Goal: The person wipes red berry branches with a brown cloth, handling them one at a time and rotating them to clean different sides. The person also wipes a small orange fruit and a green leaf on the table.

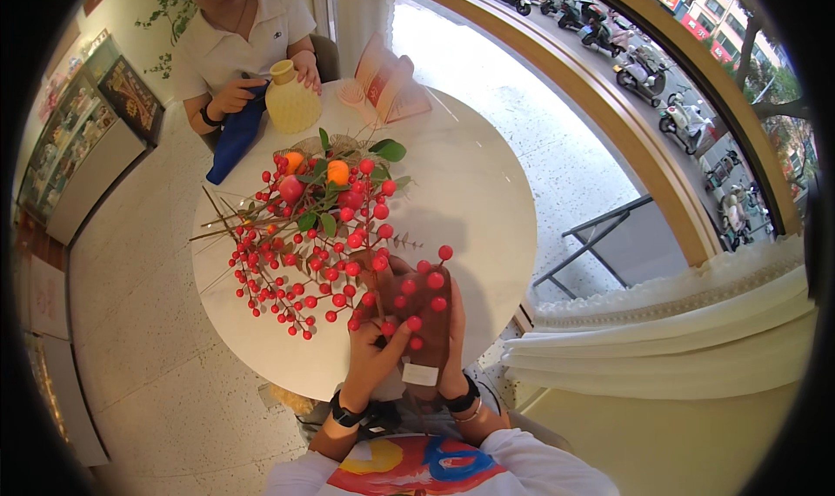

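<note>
Low in front of me, my left hand [375,356] grips the stem of an artificial red berry branch [381,235]. My right hand [455,339] holds a brown cloth [427,313] along its right side, most of the fingers hidden behind it. A small white label [420,374] hangs at the cloth's lower edge. Several berries of the branch lie in front of the cloth. Just beyond my hands, a pile of artificial berry sprays [280,280] rests on the round white table [483,189], with orange fruits [338,172], a red fruit [291,188] and green leaves.
Across the table a seated person [254,46] holds a yellow vase [291,104] and a dark blue cloth [239,137]. A pink box-like item [391,85] stands near the far edge. White curtain fabric [652,339] and a window lie to my right, a glass display cabinet [72,137] far left.
</note>
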Action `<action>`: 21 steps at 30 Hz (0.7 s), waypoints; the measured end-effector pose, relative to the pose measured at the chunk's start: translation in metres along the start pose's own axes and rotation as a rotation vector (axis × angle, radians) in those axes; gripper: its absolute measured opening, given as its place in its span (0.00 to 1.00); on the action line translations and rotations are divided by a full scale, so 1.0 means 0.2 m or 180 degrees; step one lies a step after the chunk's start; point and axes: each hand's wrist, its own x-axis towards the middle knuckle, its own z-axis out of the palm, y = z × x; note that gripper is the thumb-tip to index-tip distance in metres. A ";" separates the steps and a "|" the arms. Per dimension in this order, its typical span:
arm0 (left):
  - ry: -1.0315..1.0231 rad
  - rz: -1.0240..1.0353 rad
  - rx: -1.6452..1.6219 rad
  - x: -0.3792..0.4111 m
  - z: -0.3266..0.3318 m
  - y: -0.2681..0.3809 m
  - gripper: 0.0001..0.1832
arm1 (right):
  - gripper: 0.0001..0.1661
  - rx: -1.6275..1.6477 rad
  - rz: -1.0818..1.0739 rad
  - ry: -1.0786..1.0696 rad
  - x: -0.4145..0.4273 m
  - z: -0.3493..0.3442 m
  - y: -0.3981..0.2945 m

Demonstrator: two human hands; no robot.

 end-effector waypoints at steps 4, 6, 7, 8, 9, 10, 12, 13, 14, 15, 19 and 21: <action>0.0088 -0.0434 -0.0411 -0.01 0.00 0.05 0.10 | 0.15 -0.0389 -0.0192 -0.0223 0.03 -0.07 0.06; -0.0055 -0.0002 -0.0032 0.00 -0.01 0.03 0.08 | 0.15 -0.0228 -0.0067 -0.0239 0.04 -0.03 0.02; -0.0031 0.0277 0.0071 0.00 0.01 0.04 0.08 | 0.15 -0.0074 0.0071 -0.0193 0.05 0.01 -0.02; 0.0001 0.0555 0.0187 0.01 0.02 0.07 0.07 | 0.15 0.0093 0.0216 -0.0153 0.06 0.04 -0.06; -0.0021 0.0612 0.0274 0.02 0.02 0.08 0.08 | 0.15 -0.0015 0.0034 -0.0012 0.08 0.03 -0.04; -0.0043 0.0669 0.0358 0.03 0.01 0.08 0.08 | 0.16 -0.0097 -0.0131 -0.0032 0.10 0.02 -0.02; 0.0014 0.0704 0.0302 0.04 0.00 0.09 0.08 | 0.16 -0.0179 -0.0329 -0.0068 0.12 0.02 0.00; 0.0089 0.0685 0.0151 0.05 0.01 0.10 0.08 | 0.16 -0.0195 -0.0371 -0.0081 0.12 0.03 -0.01; 0.0182 0.0663 0.0021 0.06 0.01 0.09 0.08 | 0.16 -0.0128 -0.0273 -0.0096 0.12 0.05 -0.01; 0.0212 0.0720 -0.0026 0.07 0.00 0.07 0.07 | 0.17 -0.0062 -0.0173 -0.0114 0.12 0.07 -0.01; 0.0122 0.0241 -0.0579 0.09 -0.05 0.05 0.07 | 0.20 -0.1718 -0.0749 -0.0079 0.14 0.09 -0.02; 0.0098 -0.0175 -0.0949 0.07 -0.07 0.06 0.07 | 0.20 -0.1638 -0.0737 -0.0149 0.13 0.04 0.01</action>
